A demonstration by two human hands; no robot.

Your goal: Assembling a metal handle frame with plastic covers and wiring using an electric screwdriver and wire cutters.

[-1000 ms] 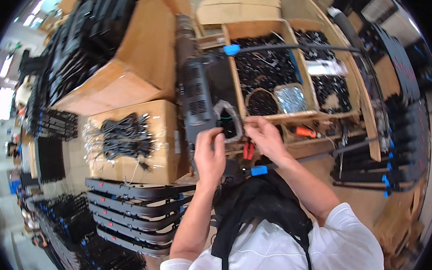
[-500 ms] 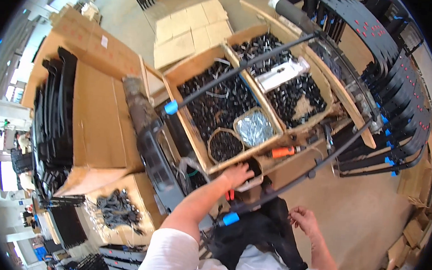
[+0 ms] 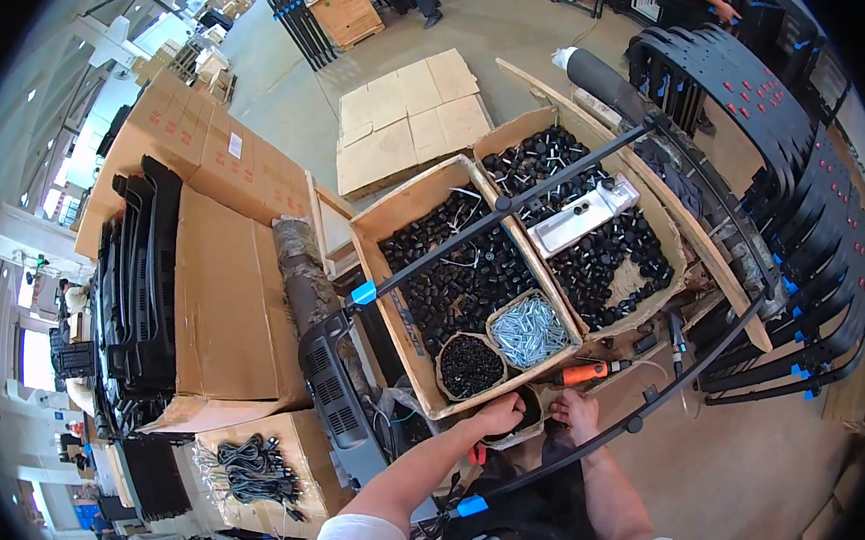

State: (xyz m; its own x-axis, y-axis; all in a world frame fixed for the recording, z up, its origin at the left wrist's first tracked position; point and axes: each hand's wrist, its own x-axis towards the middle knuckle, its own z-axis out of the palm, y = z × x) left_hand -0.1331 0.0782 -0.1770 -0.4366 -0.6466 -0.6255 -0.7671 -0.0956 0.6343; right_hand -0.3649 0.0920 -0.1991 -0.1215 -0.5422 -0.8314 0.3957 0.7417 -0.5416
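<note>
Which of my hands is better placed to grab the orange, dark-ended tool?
Probably your right hand: it is nearer the orange, dark-ended tool. Your left hand is farther off, beside the brown, rectangular wooden tray.

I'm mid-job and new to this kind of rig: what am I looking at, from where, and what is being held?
No robot: these are a person's bare hands, the left hand and the right hand, seen from a fisheye camera on that person's head, which bends straight edges. Beyond them, two open bins hold black parts; the left one also carries small boxes of silver pieces and tiny black pieces. A black frame spans over them. Whatever the fingers hold, if anything, can't be made out.
</note>
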